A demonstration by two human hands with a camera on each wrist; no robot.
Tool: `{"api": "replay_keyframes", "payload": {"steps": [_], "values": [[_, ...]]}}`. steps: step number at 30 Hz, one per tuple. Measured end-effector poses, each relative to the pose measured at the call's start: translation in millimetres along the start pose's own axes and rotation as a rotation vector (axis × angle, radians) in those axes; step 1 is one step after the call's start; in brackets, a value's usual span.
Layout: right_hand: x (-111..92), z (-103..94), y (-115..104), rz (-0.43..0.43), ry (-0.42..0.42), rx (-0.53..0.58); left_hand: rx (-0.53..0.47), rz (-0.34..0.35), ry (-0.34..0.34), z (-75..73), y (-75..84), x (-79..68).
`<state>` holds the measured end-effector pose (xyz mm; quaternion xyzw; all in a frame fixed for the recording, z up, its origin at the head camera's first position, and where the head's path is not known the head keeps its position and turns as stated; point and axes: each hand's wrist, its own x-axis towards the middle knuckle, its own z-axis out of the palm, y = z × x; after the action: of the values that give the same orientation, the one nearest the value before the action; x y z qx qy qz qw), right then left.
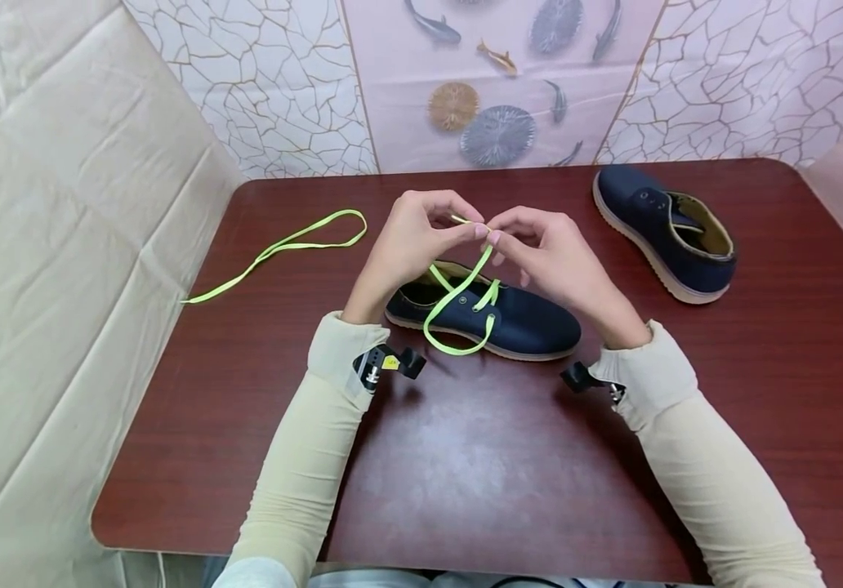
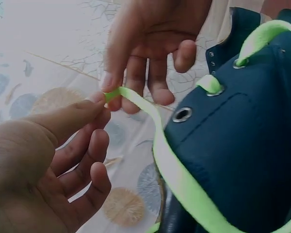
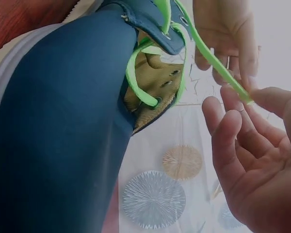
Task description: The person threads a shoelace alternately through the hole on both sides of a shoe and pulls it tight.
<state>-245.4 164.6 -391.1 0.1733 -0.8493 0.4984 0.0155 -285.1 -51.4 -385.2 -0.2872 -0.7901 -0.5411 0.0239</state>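
A dark blue shoe lies on the table under both hands, its toe to the right. A flat neon-green shoelace is threaded through some of its metal-rimmed eyelets. One eyelet shows no lace in the left wrist view. Above the shoe, my left hand pinches the lace near its end between thumb and finger. My right hand meets it there, thumb and forefinger also pinching the lace end. A loop of the lace hangs down over the shoe's near side. The other fingers of both hands are loosely bent.
A second neon-green lace lies in a long loop on the left of the table. Another dark blue shoe, with no lace in its visible eyelets, stands at the back right. A patterned cloth hangs behind the dark red table.
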Motion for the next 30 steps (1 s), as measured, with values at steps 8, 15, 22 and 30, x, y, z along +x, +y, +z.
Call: {"api": "replay_keyframes", "payload": {"steps": [8,15,22,30], "values": [[0.9,-10.1,-3.7,-0.006,0.087,-0.004,0.086,-0.027,-0.142,-3.4,-5.8,-1.2],[-1.1,-22.4,-5.6,-0.011,0.182,-0.018,0.279,-0.061,-0.345,-9.9,-10.8,-0.8],[-4.0,-33.5,-5.9,-0.044,0.201,-0.118,0.259,-0.031,-0.476,-13.7,-20.9,0.9],[-0.8,-32.7,3.5,-0.079,0.052,-0.359,0.241,0.010,-0.468,-9.0,-30.9,2.1]]}}
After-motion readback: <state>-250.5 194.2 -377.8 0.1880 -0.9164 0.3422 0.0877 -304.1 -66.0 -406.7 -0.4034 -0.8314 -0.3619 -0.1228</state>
